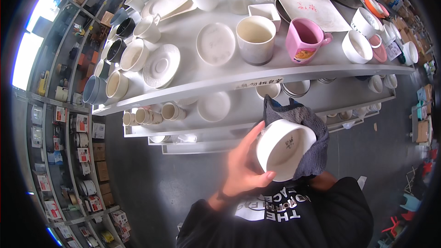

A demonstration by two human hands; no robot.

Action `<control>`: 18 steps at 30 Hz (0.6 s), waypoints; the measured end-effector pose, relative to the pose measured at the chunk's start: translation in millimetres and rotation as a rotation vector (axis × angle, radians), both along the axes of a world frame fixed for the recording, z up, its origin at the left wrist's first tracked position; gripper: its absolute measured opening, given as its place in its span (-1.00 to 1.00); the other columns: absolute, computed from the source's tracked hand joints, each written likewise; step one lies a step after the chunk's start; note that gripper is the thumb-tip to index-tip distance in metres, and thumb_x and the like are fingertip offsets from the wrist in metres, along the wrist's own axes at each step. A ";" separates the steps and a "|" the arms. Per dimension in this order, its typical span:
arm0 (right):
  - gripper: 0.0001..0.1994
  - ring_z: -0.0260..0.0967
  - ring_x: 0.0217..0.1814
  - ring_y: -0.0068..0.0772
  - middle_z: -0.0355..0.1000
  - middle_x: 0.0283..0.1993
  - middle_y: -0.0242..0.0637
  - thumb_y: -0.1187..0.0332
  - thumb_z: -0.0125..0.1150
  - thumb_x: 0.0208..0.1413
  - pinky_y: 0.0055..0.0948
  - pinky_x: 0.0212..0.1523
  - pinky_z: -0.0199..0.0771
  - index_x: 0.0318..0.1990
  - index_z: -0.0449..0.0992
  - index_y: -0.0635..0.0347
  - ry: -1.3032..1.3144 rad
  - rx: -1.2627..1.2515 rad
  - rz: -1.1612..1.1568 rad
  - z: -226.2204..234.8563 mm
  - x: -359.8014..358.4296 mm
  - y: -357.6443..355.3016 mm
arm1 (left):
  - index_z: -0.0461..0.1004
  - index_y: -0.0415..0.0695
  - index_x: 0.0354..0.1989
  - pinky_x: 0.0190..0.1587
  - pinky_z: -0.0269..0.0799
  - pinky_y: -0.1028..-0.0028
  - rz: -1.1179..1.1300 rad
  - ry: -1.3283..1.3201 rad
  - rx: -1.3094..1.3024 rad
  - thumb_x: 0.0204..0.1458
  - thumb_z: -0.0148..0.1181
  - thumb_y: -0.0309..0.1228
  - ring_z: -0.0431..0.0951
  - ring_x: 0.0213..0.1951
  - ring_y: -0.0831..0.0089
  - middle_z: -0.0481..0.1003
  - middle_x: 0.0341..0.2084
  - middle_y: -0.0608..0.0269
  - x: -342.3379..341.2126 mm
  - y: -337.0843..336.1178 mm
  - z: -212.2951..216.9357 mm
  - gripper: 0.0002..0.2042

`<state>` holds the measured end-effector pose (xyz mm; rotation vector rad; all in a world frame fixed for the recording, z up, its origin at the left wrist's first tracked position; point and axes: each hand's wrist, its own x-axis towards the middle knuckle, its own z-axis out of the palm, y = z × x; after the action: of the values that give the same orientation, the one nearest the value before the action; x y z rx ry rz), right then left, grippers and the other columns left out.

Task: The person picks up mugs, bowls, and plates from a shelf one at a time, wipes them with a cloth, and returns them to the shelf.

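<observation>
My left hand [245, 167] is closed on the rim and side of a white bowl [280, 154], thumb at the near edge and fingers along the left. The bowl is tilted, so its round face with a small dark marking shows. A dark grey cloth [317, 142] wraps around its far and right sides. My right hand [324, 181] is behind the cloth and holds it against the bowl; its fingers are hidden. Beyond them, on the shelf top [193, 80], stand a cream and grey mug [256, 48] and a pink mug [305, 41].
The shelf edge lies just beyond my hands. On top are a saucer [161, 66], a round white plate [216, 43], a white bowl [357, 47] and several cups. Lower tiers hold more cups [173, 111]. Tall racks with boxes [82, 138] stand to the left.
</observation>
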<state>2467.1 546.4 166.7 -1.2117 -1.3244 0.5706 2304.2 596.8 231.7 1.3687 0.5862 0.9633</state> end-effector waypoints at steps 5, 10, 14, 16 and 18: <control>-0.80 0.34 -0.29 -0.21 0.40 -0.34 -0.18 0.33 0.03 0.01 -0.29 -0.17 0.32 -0.27 0.44 0.25 -0.076 -0.066 0.013 3.1 4.2 -5.1 | 0.20 -0.38 0.16 0.13 0.18 0.39 -0.041 0.031 0.040 -0.22 0.33 -0.23 0.36 0.04 0.34 0.39 -0.02 0.04 -4.1 5.1 -7.1 -0.24; -0.77 0.35 -0.25 -0.18 0.41 -0.31 -0.16 0.29 0.02 0.02 -0.29 -0.15 0.32 -0.24 0.44 0.24 -0.237 -0.196 0.001 4.1 25.0 0.7 | 0.34 -0.34 -0.01 -0.04 0.32 0.44 -0.249 0.007 -0.369 -0.13 0.30 -0.10 0.43 -0.17 0.46 0.46 -0.22 0.12 -18.9 13.6 -26.1 -0.39; -0.73 0.36 -0.21 -0.19 0.42 -0.27 -0.15 0.29 0.07 -0.02 -0.30 -0.13 0.33 -0.20 0.43 0.25 -0.277 -0.215 -0.012 10.0 30.0 6.5 | 0.36 -0.31 -0.06 -0.39 0.38 0.58 -0.123 0.029 -0.467 -0.12 0.27 0.02 0.46 -0.39 0.57 0.49 -0.35 0.21 -14.8 4.3 -54.4 -0.37; -0.69 0.36 -0.19 -0.21 0.41 -0.24 -0.15 0.29 0.11 -0.06 -0.31 -0.11 0.33 -0.17 0.41 0.26 -0.237 -0.165 -0.020 11.1 21.2 8.6 | 0.36 -0.31 -0.06 -0.48 0.36 0.64 0.012 0.070 -0.476 -0.12 0.25 0.06 0.47 -0.44 0.60 0.50 -0.36 0.23 -16.7 4.3 -63.6 -0.35; -0.65 0.35 -0.17 -0.23 0.41 -0.22 -0.15 0.29 0.16 -0.10 -0.31 -0.10 0.33 -0.14 0.40 0.27 -0.194 -0.125 -0.057 14.2 13.1 9.3 | 0.32 -0.33 0.02 -0.57 0.35 0.66 -0.115 -0.088 -0.447 -0.11 0.20 0.11 0.49 -0.45 0.58 0.50 -0.31 0.19 -3.2 14.9 -38.9 -0.28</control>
<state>2480.2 555.7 180.9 -1.4322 -1.4281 0.5113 2301.1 611.7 192.8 0.9458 0.6064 0.7399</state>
